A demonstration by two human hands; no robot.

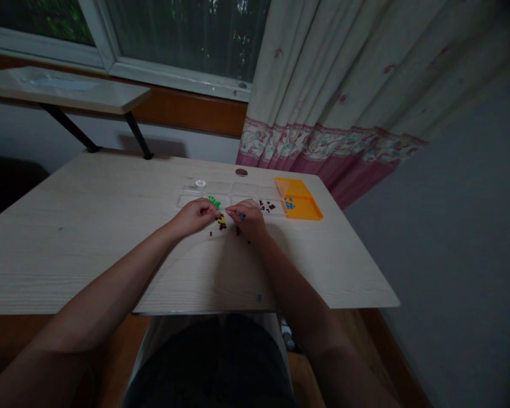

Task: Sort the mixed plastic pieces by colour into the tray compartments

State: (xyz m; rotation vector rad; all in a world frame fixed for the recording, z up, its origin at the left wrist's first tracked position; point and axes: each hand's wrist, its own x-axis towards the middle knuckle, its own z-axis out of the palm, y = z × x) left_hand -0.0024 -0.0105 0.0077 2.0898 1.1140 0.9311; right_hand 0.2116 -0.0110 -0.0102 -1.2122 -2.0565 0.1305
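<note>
My left hand is pinched at the fingertips above a small pile of brown pieces and yellow pieces. Facing it, my right hand is closed in a pinch too, and a bit of blue shows at its fingers. What either pinch holds is too small to make out. Just behind the hands lies a clear divided tray. Green pieces sit in it by my left hand, and dark brown pieces to the right of my right hand.
An open orange box with several blue pieces adjoins the tray's right end. One blue piece lies near the table's front edge. A dark oval object rests at the back edge, and a raised shelf stands back left.
</note>
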